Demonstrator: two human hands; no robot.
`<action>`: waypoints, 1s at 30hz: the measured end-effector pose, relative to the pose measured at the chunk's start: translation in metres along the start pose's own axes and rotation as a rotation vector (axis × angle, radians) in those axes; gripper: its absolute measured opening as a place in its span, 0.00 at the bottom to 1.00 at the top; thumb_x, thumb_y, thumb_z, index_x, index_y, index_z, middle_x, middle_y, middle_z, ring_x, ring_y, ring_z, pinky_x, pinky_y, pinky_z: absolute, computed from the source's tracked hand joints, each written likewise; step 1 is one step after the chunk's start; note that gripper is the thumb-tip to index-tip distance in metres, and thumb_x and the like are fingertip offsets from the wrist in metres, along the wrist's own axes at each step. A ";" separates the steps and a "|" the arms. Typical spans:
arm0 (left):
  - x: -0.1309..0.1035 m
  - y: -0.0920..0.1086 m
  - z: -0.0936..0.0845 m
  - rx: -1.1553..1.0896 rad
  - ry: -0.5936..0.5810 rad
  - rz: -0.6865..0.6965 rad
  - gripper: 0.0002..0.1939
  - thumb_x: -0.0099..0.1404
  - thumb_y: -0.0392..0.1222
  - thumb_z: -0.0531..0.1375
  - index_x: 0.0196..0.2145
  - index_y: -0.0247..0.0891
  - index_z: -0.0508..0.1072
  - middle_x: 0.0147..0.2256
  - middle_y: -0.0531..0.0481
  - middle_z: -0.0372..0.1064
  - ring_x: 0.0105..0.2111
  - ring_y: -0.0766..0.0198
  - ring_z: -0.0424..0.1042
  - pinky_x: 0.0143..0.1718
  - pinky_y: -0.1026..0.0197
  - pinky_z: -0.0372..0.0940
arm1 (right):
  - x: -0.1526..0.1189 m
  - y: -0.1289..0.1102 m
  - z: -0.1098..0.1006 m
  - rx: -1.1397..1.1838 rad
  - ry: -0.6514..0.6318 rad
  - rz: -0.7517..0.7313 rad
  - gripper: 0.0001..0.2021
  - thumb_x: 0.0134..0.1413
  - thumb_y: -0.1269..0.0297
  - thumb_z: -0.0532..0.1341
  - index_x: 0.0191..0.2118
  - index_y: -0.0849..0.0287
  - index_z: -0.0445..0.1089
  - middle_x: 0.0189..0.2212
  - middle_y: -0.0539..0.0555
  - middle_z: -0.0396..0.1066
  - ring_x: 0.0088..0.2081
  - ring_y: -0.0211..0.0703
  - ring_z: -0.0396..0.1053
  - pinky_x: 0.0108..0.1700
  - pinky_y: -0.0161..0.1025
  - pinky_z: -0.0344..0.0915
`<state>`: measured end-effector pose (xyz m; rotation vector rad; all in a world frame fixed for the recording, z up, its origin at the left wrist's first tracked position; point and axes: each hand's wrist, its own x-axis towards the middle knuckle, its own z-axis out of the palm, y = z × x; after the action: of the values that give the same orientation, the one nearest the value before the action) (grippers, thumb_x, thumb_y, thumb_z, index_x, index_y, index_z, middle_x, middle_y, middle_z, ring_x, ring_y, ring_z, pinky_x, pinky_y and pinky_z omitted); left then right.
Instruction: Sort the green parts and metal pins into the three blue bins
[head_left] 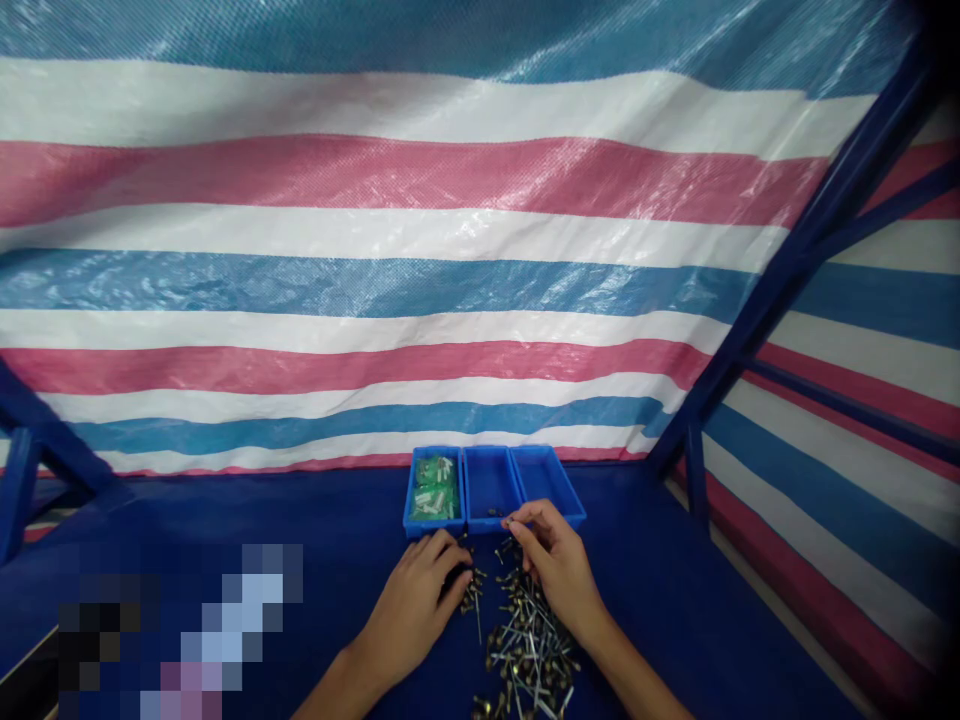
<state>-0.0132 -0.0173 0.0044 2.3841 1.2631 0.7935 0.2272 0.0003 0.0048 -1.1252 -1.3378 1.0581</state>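
Note:
A loose pile of small metal parts with thin shafts and brassy ends point(529, 640) lies on the blue table. My left hand point(420, 600) is at the pile's upper left, fingers curled and thumb near a few parts; what it holds, if anything, is hidden. Above the pile, my right hand point(555, 555) pinches a tiny dark piece at the front edge of the middle blue bin point(491, 480). That bin has a couple of small dark pieces near its front. The left blue bin point(411, 525) contains green material and white pieces. No contents show in the right blue bin point(547, 480).
Blue metal frame posts point(694, 410) slope at the right, with others at the left. Striped plastic sheeting point(375, 230) hangs behind the table point(300, 510). A pixelated patch covers the lower left.

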 end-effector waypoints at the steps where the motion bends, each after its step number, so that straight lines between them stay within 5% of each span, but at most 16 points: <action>1: 0.000 0.000 0.000 -0.002 -0.002 0.000 0.08 0.80 0.42 0.57 0.50 0.47 0.76 0.48 0.48 0.73 0.48 0.53 0.75 0.53 0.49 0.71 | 0.000 0.000 -0.001 -0.012 0.002 -0.002 0.19 0.65 0.42 0.66 0.44 0.54 0.72 0.33 0.52 0.76 0.22 0.37 0.63 0.21 0.34 0.58; 7: 0.000 0.000 0.000 -0.008 -0.012 -0.001 0.07 0.80 0.42 0.57 0.49 0.47 0.76 0.48 0.49 0.73 0.48 0.53 0.75 0.52 0.49 0.70 | 0.000 -0.003 -0.004 -0.115 -0.004 -0.056 0.16 0.67 0.46 0.65 0.47 0.53 0.76 0.24 0.46 0.64 0.22 0.40 0.61 0.24 0.36 0.58; 11: 0.000 0.001 -0.001 -0.004 -0.011 -0.008 0.07 0.80 0.40 0.58 0.49 0.47 0.76 0.47 0.50 0.73 0.48 0.53 0.75 0.52 0.50 0.70 | -0.001 -0.005 -0.005 -0.161 -0.003 -0.128 0.15 0.67 0.47 0.66 0.45 0.54 0.78 0.27 0.47 0.67 0.23 0.39 0.61 0.26 0.37 0.59; 16: 0.000 -0.001 0.001 -0.004 -0.006 0.000 0.07 0.79 0.40 0.58 0.50 0.47 0.76 0.48 0.49 0.73 0.48 0.53 0.75 0.52 0.50 0.70 | -0.002 -0.001 -0.003 -0.096 -0.025 -0.023 0.17 0.68 0.45 0.64 0.48 0.53 0.76 0.23 0.45 0.63 0.21 0.39 0.61 0.24 0.36 0.59; 21: 0.000 -0.001 0.001 -0.011 -0.002 0.009 0.07 0.80 0.40 0.58 0.50 0.47 0.76 0.48 0.49 0.73 0.48 0.53 0.74 0.53 0.50 0.70 | -0.002 -0.002 -0.001 -0.019 -0.024 -0.019 0.19 0.70 0.43 0.60 0.51 0.53 0.73 0.33 0.51 0.73 0.21 0.37 0.60 0.22 0.35 0.59; 30: 0.000 0.000 0.000 -0.003 0.000 -0.001 0.07 0.79 0.40 0.59 0.49 0.47 0.76 0.47 0.50 0.73 0.48 0.54 0.75 0.52 0.51 0.70 | -0.002 0.000 -0.002 -0.083 -0.002 -0.027 0.19 0.73 0.43 0.57 0.45 0.55 0.74 0.27 0.46 0.63 0.22 0.35 0.55 0.22 0.33 0.52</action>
<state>-0.0132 -0.0177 0.0049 2.3811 1.2614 0.7941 0.2295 -0.0015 0.0043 -1.1647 -1.4054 0.9922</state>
